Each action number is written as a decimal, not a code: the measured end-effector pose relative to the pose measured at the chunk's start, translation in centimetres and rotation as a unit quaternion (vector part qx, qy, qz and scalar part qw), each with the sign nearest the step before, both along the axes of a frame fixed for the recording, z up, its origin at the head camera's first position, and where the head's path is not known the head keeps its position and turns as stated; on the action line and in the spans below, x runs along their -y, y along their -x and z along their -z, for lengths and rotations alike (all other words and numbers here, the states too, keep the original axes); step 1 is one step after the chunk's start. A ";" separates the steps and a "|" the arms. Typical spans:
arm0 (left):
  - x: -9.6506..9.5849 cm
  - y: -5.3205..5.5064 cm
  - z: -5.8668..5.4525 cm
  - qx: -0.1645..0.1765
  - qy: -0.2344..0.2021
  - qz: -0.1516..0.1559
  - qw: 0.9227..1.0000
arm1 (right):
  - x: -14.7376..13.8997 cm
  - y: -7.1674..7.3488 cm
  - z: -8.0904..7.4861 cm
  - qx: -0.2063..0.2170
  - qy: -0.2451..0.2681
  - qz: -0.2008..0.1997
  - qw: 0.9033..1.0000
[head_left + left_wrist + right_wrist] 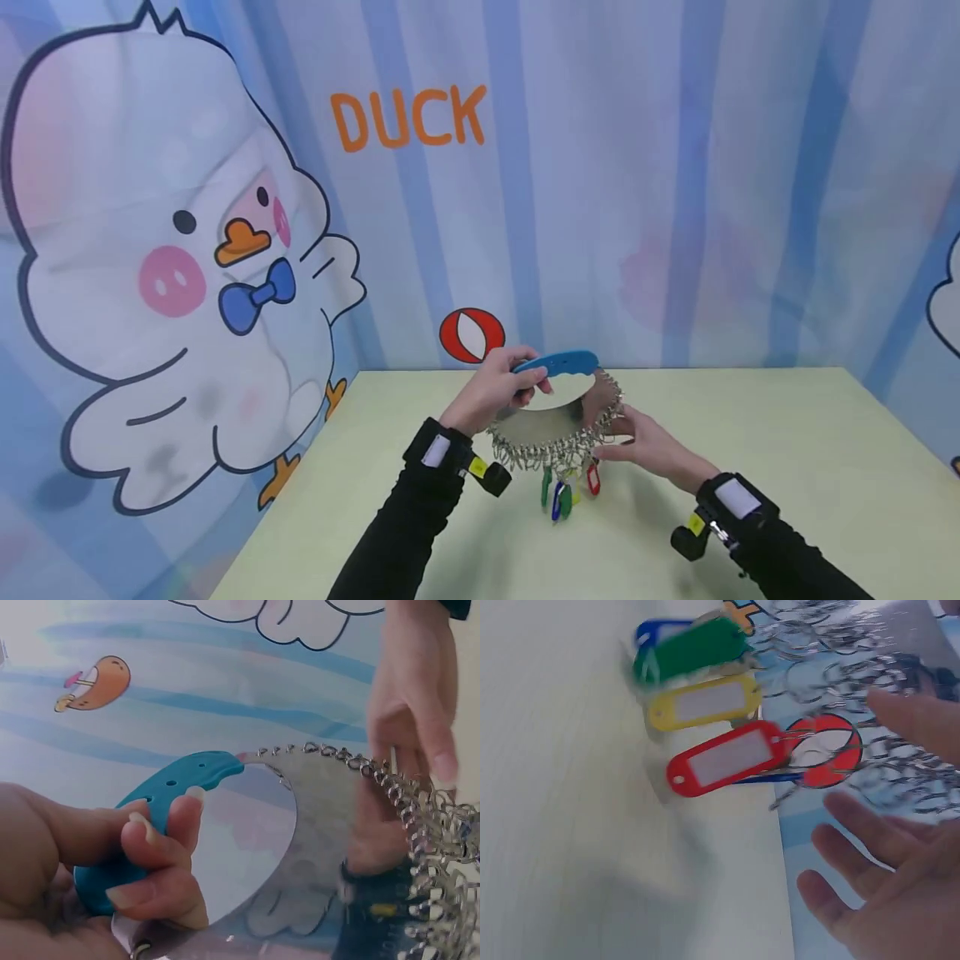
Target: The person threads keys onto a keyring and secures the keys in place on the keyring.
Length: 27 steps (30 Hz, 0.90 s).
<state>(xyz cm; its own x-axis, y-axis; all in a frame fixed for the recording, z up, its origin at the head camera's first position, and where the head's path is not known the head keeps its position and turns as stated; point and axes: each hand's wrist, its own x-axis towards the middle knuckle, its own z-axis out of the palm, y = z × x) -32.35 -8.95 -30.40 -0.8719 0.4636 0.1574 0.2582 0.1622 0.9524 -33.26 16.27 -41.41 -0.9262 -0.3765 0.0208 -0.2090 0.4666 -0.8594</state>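
My left hand (497,385) grips the blue handle (570,362) of a shiny crescent-shaped metal key holder (534,425), its fingers curled round the handle in the left wrist view. Small metal rings and clips (555,454) line the curved outer edge. From them hang plastic key tags: red (727,759), yellow (705,703), green (694,652) and blue (660,631). Beside the right end of the ringed edge is my right hand (648,442). In the right wrist view its fingers are spread and its thumb overlaps the rings, with nothing pinched between them.
The pale yellow tabletop (750,425) lies beneath the held-up key holder. Behind it hangs a blue striped curtain (600,208) with a printed duck (247,392) on the left. Both wrists carry strapped cameras, such as the one on the left wrist (438,450).
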 end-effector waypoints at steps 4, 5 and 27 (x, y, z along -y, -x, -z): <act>0.3 -0.3 -1.1 -0.030 0.002 0.008 1.000 | 0.5 0.2 -0.4 0.040 0.030 -0.044 0.998; 0.4 -0.3 -1.4 -0.036 -0.001 0.009 0.999 | 0.6 0.1 -0.6 0.046 0.037 -0.052 0.997; 1.8 -0.1 -4.3 -0.061 0.011 0.003 0.998 | -0.7 1.1 -3.7 0.005 0.124 -0.094 0.988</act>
